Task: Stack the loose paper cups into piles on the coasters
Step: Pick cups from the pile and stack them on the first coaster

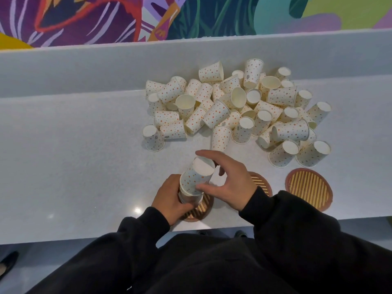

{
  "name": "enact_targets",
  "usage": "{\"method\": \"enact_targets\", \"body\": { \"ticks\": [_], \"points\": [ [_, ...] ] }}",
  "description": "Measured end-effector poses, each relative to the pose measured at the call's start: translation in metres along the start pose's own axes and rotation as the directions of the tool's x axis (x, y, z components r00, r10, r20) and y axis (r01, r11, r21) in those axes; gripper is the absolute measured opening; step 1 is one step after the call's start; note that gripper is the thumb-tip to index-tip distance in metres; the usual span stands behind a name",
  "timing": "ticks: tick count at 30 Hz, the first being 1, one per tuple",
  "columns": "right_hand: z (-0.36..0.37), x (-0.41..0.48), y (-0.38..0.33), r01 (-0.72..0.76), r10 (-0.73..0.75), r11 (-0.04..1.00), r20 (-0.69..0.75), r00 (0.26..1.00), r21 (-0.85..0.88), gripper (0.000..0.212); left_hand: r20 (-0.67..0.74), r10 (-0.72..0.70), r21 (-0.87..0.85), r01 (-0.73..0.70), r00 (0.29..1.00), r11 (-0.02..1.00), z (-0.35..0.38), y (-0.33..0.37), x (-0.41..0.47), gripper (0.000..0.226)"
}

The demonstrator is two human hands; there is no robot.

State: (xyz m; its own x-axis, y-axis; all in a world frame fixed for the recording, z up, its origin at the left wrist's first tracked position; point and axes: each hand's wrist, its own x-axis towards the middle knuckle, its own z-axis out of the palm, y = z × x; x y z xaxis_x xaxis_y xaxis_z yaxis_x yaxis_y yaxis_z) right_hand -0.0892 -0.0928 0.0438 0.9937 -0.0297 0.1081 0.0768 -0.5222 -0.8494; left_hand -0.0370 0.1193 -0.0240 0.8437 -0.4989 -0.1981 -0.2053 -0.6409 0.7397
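White counter (74, 155), colourful mural wall (106, 18)

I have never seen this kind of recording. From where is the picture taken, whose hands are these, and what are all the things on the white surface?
There is no machine here. A person wears a camera on the head, so you look down at their own two hands and black sleeves. On the white counter lies a heap of loose paper cups with orange dots. Near the front edge lie three round striped coasters: the right coaster is bare, the middle coaster is partly hidden behind the right hand. On the left coaster a pile of cups has begun. The left hand steadies that pile, while the right hand holds an upside-down cup on top of it.
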Motion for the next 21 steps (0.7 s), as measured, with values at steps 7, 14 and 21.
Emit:
{"method": "enact_targets", "body": {
  "ticks": [7, 14, 21],
  "points": [
    [0.021, -0.005, 0.006, 0.056, -0.044, 0.994, 0.121, 0.992, -0.095, 0.073, 0.025, -0.004, -0.040, 0.005, 1.000, 0.999, 0.000, 0.003, 0.001, 0.052],
    [0.039, -0.008, 0.023, 0.040, -0.011, 0.986, 0.173, 0.985, -0.161, 0.073, 0.018, -0.085, -0.100, 0.087, 0.996, 0.991, 0.006, -0.009, -0.001, 0.067],
    [0.058, -0.008, 0.047, -0.038, 0.075, 0.981, 0.194, 0.978, -0.190, 0.067, 0.023, -0.090, -0.103, 0.092, 0.996, 0.990, 0.011, -0.018, -0.002, 0.075]
  ]
}}
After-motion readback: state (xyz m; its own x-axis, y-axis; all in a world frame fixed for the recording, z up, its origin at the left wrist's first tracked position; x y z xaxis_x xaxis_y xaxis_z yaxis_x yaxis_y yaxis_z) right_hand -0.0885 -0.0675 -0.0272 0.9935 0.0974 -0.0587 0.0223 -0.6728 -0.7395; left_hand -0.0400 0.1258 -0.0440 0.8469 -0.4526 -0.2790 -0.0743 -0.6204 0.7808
